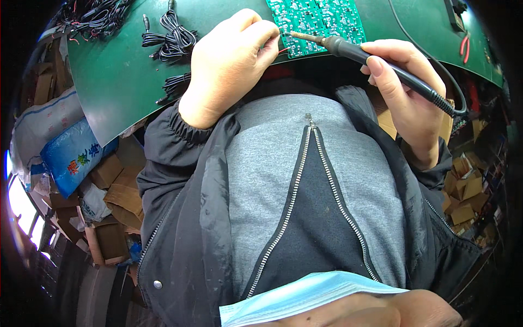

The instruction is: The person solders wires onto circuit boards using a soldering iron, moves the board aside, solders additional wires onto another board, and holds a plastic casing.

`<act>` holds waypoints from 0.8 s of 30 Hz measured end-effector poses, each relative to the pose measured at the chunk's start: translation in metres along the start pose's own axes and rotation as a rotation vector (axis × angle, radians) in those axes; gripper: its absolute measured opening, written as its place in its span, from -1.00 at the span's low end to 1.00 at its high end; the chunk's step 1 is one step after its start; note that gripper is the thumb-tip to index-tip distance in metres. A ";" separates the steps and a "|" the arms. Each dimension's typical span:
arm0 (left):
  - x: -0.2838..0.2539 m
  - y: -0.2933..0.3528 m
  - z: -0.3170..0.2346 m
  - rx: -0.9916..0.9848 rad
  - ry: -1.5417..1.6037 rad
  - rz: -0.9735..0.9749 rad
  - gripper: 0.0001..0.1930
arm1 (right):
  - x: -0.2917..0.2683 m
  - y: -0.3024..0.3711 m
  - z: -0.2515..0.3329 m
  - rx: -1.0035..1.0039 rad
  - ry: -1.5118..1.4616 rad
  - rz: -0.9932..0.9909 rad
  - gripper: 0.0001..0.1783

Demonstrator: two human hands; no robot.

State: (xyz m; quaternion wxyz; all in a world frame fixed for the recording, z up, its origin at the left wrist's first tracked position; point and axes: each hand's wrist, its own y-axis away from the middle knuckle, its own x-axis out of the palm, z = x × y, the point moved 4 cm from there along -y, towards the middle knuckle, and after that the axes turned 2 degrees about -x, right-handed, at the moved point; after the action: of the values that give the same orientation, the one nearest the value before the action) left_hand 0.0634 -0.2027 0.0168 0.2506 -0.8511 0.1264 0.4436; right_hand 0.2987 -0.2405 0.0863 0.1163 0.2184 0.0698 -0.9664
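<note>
In my right hand (pixel 408 87) is a black soldering iron (pixel 357 53), held like a pen with the fingers closed round its grip. Its tip points left and rests by the left edge of a green circuit board panel (pixel 332 24) packed with small parts. My left hand (pixel 231 62) is closed in a pinch at that same edge, on a thin dark wire (pixel 284 34) that meets the iron's tip. A short red wire end (pixel 283 50) shows just below those fingers; the rest is hidden behind the hand.
Bundled black cables (pixel 170 35) lie left on the green table (pixel 109 82), with a larger heap (pixel 95 19) at the far left. The iron's cord (pixel 406 34) loops across the right side, near red-handled pliers (pixel 464 48). Cardboard boxes (pixel 128 199) and a blue bag (pixel 73 155) sit below the table.
</note>
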 end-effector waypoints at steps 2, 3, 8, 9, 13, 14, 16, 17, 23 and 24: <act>0.000 0.000 0.000 -0.004 0.000 0.002 -0.91 | 0.001 0.000 0.002 0.019 0.007 0.009 -0.79; -0.001 0.001 0.000 0.000 -0.002 0.004 -0.91 | 0.001 0.000 0.003 0.038 0.012 0.019 -0.79; -0.002 0.001 0.002 0.000 -0.013 0.011 -0.91 | 0.005 -0.006 0.011 -0.073 0.088 0.081 -0.79; -0.002 0.001 0.002 0.001 -0.010 0.010 -0.91 | 0.005 -0.006 0.012 -0.073 0.104 0.093 -0.80; -0.002 0.000 0.003 0.005 -0.018 0.007 -0.91 | 0.003 -0.007 0.012 -0.100 0.136 0.123 -0.80; -0.001 -0.001 0.002 0.005 -0.020 0.006 -0.91 | 0.001 -0.004 0.011 -0.042 0.101 0.048 -0.80; -0.002 -0.002 0.000 0.001 -0.027 -0.006 -0.91 | -0.004 -0.003 0.007 0.010 0.065 -0.028 -0.80; -0.001 -0.003 -0.001 0.010 -0.026 -0.004 -0.91 | -0.008 -0.001 0.005 0.018 0.062 -0.051 -0.79; -0.006 -0.012 -0.016 0.003 0.028 0.125 -0.87 | -0.017 0.009 0.006 -0.129 0.064 -0.182 -0.84; -0.011 -0.011 -0.014 -0.003 0.062 0.150 -0.87 | -0.016 0.005 0.009 -0.174 0.113 -0.144 -0.84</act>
State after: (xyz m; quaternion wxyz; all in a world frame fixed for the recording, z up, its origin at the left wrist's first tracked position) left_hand 0.0717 -0.2012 0.0364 0.2113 -0.8529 0.1969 0.4349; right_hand 0.3100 -0.2436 0.1009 0.0611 0.2561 0.1752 -0.9487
